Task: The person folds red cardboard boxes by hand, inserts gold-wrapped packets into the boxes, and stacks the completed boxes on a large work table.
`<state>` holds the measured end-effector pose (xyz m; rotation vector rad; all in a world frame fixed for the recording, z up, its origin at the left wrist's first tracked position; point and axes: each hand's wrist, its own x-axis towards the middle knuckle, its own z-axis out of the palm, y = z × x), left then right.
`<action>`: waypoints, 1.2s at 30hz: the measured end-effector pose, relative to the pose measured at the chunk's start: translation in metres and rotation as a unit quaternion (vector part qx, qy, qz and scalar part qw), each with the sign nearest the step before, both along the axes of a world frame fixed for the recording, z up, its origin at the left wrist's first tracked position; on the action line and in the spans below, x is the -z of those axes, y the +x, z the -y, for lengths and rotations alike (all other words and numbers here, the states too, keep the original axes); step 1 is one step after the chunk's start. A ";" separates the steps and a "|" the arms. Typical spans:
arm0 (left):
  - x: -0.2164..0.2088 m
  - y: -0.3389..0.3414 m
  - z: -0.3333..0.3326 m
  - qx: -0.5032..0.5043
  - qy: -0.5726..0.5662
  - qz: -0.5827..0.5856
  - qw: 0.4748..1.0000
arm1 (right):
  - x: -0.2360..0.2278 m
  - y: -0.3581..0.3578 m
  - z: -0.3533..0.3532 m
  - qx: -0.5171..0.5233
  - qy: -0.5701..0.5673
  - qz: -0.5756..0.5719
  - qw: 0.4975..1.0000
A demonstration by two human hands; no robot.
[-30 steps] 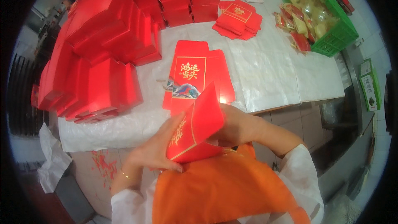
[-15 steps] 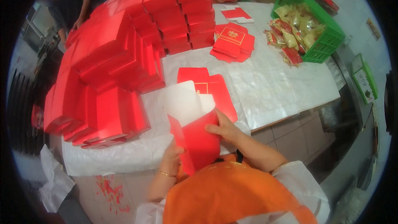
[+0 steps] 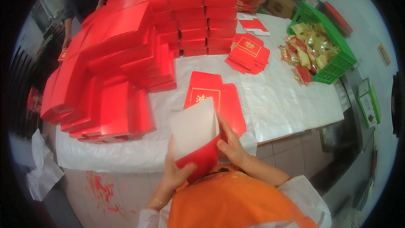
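Here's the red box (image 3: 206, 156), left hand (image 3: 177, 174) grasping its near left side, right hand (image 3: 233, 147) clasping its right wall; it looks light and stiffish, easily creased, best held at the folded edges, flat cartons (image 3: 233, 104) lying just beyond the grip.

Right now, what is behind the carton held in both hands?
Flat red cardboard with gold print, lying on white sheeting. The held carton hides the cardboard's lower left part.

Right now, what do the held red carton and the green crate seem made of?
Red carton: probably coated paperboard; smooth red outside, matte white inside, thin edges.
Green crate: likely moulded plastic, slightly satiny, judging by its even colour and openwork walls.
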<state>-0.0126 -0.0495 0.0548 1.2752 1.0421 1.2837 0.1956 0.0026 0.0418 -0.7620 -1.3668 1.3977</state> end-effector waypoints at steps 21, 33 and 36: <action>0.031 0.028 -0.040 -0.131 0.002 -0.072 0.989 | -0.012 -0.014 0.007 0.149 0.125 0.259 0.946; 0.046 0.042 -0.029 -0.105 0.028 -0.078 0.991 | 0.012 0.005 -0.003 0.132 0.071 0.255 0.955; 0.049 0.039 -0.030 -0.106 0.022 -0.083 0.991 | 0.005 0.012 -0.005 0.075 0.045 0.284 0.955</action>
